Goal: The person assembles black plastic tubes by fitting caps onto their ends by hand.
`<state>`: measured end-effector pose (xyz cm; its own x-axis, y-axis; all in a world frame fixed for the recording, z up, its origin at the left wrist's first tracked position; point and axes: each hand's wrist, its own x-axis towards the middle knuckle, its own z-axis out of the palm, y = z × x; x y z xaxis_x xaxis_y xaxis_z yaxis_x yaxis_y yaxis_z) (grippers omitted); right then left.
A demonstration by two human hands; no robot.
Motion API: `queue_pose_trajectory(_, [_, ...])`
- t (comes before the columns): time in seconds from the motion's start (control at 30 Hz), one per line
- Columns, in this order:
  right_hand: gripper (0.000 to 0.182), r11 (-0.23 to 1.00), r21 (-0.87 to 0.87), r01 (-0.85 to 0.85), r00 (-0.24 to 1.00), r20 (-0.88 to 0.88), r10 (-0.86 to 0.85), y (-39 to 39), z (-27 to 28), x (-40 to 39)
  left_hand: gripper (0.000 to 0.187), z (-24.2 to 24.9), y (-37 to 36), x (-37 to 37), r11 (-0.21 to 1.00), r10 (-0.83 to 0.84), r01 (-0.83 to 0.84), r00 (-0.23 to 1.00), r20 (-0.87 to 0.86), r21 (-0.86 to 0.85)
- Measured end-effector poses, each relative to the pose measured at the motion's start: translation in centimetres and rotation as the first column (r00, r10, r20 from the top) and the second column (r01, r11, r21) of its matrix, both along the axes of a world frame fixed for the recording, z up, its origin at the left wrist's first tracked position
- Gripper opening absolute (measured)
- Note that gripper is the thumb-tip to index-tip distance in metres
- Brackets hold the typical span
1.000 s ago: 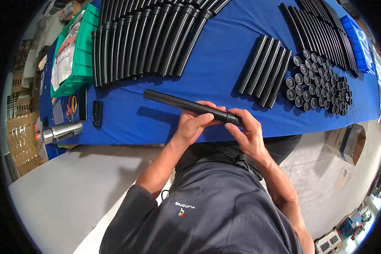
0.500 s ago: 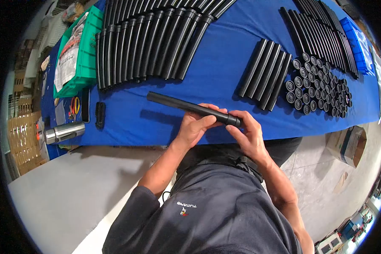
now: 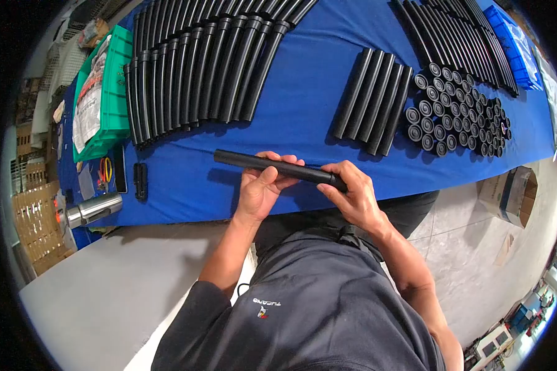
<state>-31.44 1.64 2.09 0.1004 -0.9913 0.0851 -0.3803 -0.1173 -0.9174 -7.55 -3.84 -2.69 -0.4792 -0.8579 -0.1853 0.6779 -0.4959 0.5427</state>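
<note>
A black tube (image 3: 269,164) is held across my body, just above the front part of the blue-covered table. My left hand (image 3: 257,193) wraps round its middle, with the thumb lying along the near side. At the tube's right end, my right hand (image 3: 356,196) grips between thumb and fingers, where a collar or cap partly shows under the fingers. The tube's left end sticks out free past my left hand. Beyond my hands, several plain black tubes (image 3: 373,102) lie side by side, and many round black caps (image 3: 440,132) sit to their right.
Rows of black tubes with collared ends (image 3: 195,74) fill the back left. More thin tubes (image 3: 455,43) and a blue tray (image 3: 515,52) are at the back right. A green crate (image 3: 116,102), scissors (image 3: 106,170) and a metal cylinder (image 3: 96,210) occupy the left side.
My left hand has shifted left along the tube, away from my right hand. The right hand still grips the tube's end. The whole view has moved slightly.
</note>
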Motion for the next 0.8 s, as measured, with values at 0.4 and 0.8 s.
queue_pose_trajectory(0.4, [0.045, 0.953, 0.300, 0.032, 0.909, 0.389, -0.153, 0.5, -0.8, -0.1, 0.032, -0.4, -0.6, 0.9, 0.997, -0.076, 0.078, 0.991, -0.108, 0.020])
queue_pose_trajectory(0.8, [0.037, 0.951, 0.290, -0.104, 0.967, 0.251, 0.029, 0.2, 0.3, -0.7, 0.033, -0.7, 0.2, 1.0, 0.999, -0.040, 0.040, 0.999, -0.031, 0.006])
